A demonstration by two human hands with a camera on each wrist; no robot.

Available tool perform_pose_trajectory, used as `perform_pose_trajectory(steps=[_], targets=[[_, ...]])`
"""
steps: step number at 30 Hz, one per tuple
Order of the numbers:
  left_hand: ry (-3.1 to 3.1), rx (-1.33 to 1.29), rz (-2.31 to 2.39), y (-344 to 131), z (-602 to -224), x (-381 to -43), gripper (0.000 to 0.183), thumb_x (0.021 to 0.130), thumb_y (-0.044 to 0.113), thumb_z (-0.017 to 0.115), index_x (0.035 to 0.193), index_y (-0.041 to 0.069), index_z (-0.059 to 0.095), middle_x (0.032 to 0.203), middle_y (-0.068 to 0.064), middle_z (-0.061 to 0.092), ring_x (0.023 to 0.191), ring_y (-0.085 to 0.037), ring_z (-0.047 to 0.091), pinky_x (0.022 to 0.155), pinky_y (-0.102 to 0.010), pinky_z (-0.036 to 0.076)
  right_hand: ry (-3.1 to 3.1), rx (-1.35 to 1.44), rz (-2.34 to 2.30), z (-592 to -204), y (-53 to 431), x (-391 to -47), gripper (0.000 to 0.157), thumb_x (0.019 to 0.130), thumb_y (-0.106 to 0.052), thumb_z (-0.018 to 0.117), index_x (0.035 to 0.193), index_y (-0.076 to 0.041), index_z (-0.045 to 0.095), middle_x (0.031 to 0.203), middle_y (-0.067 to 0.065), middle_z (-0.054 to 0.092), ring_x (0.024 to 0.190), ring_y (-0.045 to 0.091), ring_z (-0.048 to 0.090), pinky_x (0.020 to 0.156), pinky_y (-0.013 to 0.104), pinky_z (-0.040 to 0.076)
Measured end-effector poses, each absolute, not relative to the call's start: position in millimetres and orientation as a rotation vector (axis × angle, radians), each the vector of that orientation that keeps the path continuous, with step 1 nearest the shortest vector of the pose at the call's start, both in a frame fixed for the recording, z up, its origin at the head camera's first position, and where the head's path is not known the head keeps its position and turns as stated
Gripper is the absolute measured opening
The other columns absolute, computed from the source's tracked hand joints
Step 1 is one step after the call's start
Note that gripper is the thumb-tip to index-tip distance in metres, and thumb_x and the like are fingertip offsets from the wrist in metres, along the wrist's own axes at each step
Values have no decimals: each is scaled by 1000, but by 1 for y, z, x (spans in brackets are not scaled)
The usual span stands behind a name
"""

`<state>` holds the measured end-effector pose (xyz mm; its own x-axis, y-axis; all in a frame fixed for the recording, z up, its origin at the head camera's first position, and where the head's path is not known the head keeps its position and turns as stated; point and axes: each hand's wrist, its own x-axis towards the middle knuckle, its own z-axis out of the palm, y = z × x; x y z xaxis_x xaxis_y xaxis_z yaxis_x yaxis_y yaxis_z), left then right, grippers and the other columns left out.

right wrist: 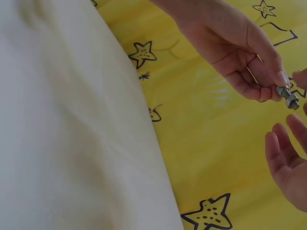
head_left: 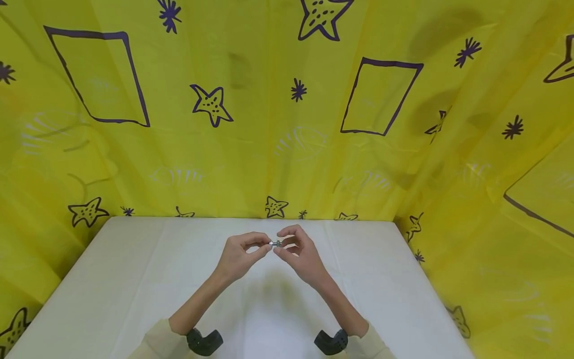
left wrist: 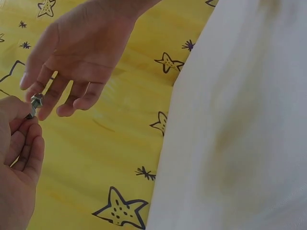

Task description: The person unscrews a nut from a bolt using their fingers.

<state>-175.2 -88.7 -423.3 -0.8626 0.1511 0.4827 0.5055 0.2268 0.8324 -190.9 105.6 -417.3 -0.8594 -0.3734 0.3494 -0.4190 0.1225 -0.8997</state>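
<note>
Between the fingertips of both hands, above the table, is a small silvery metal bolt (head_left: 274,244) carrying a hex nut (right wrist: 290,99). My left hand (head_left: 237,255) pinches the bolt by one end between thumb and fingers, and the nut end points toward the other hand. Around that nut end, my right hand (head_left: 307,257) has its fingers spread and loosely bent. In the right wrist view its fingertips (right wrist: 293,119) stand just apart from the nut. The left wrist view shows the right palm (left wrist: 91,52) with a gap between thumb and fingers.
Below the hands stretches a table with a white cover (head_left: 179,269). A yellow curtain (head_left: 251,164) printed with dark starfish and frames hangs behind the table and along its sides. Dark curved devices (head_left: 205,342) sit at both wrists near the sleeves.
</note>
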Motion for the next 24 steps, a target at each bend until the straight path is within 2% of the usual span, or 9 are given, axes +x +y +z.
perform_pose_trajectory(steps=[4, 7, 11, 18, 24], targets=[[-2201, -629, -1681, -89, -424, -176, 9, 89, 1, 73, 97, 6, 75, 93, -1, 73, 87, -16, 67, 91, -41, 55, -2428, 729, 1813, -416, 104, -190, 15, 99, -14, 63, 110, -3, 65, 100, 6, 67, 93, 25, 62, 79, 29, 54], [-2205, -630, -1683, -89, -423, -175, 8, 90, 2, 73, 97, 6, 75, 93, -1, 73, 87, -16, 67, 91, -41, 55, -2448, 716, 1826, -417, 104, -191, 15, 101, -13, 61, 104, -1, 69, 93, 9, 69, 91, 28, 65, 79, 30, 54], [-2211, -620, -1679, -88, -422, -174, 8, 90, 3, 73, 97, 5, 75, 93, -2, 73, 87, -16, 67, 91, -41, 55, -2396, 744, 1894, -418, 106, -191, 11, 98, -6, 63, 105, 1, 68, 97, 13, 68, 93, 31, 65, 84, 29, 55], [-2229, -598, -1662, -87, -421, -173, 8, 90, 3, 74, 97, 5, 75, 93, -1, 73, 87, -17, 67, 92, -43, 55, -2283, 827, 1917, -418, 107, -191, 10, 91, 2, 68, 101, 0, 66, 99, 10, 64, 96, 24, 63, 92, 35, 54], [-2224, -596, -1681, -87, -422, -174, 8, 89, 2, 74, 96, 5, 75, 93, -1, 73, 87, -17, 67, 92, -42, 55, -2274, 815, 1935, -417, 106, -190, 15, 91, 2, 68, 105, 0, 63, 103, 12, 62, 97, 28, 61, 91, 33, 54]])
